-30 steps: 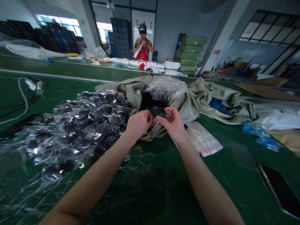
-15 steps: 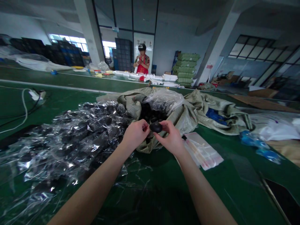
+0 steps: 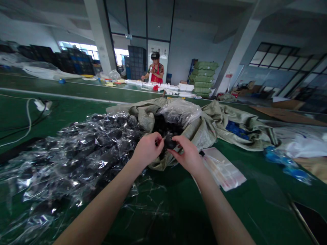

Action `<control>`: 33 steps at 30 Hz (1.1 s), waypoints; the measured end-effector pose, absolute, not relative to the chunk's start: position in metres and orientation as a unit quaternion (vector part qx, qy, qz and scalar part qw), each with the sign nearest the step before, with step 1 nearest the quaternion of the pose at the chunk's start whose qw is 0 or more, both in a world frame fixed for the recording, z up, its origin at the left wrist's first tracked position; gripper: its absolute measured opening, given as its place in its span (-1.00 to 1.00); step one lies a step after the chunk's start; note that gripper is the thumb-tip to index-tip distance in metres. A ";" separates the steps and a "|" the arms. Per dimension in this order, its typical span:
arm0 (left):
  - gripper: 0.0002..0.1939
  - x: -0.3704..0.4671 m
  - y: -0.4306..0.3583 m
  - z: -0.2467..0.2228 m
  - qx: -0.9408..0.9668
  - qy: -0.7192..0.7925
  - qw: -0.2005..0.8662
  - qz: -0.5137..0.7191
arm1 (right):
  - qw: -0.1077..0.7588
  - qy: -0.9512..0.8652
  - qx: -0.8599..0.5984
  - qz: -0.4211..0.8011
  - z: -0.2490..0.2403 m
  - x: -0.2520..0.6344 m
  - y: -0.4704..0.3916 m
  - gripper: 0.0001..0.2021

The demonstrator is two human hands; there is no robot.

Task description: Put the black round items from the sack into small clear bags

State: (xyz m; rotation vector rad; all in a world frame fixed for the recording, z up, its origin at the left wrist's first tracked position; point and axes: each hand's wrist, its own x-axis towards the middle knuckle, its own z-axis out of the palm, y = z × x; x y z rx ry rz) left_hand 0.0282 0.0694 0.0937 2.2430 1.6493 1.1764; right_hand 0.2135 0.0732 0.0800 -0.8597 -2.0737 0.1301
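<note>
Between thumb and fingers, my right hand [image 3: 187,151] pinches a small black rounded piece [image 3: 170,141]. Close by on its left, my left hand [image 3: 149,148] is closed in a pinch at the near side of the piece; what its fingertips hold is too small to make out. Both hands are above the near edge of an open woven sack [image 3: 204,131], which has a clear plastic liner [image 3: 180,110] and more dark pieces [image 3: 163,124] inside. To the left spreads a heap of black pieces in clear plastic bags [image 3: 89,149].
Flat clear bags [image 3: 224,168] lie right of my hands on the green table [image 3: 184,211]. A second sack [image 3: 245,119] holds blue items, with blue plastic [image 3: 288,163] beside it. A phone-like slab [image 3: 309,217] lies near right. Across the table stands a person [image 3: 157,71].
The black piece has turned in my right fingers and looks rounder. My hands stay close together over the sack. The person opposite has lowered one arm outward.
</note>
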 end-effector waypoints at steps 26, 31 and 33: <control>-0.87 0.051 0.064 0.081 0.692 0.554 0.175 0.429 | 0.559 -0.608 -0.468 0.315 0.078 0.211 0.079 -0.70; -0.87 0.052 0.064 0.082 0.671 0.567 0.185 0.440 | 0.547 -0.596 -0.524 0.266 0.081 0.208 0.074 -0.75; -0.86 0.052 0.063 0.084 0.668 0.565 0.191 0.445 | 0.551 -0.597 -0.538 0.224 0.083 0.207 0.071 -0.77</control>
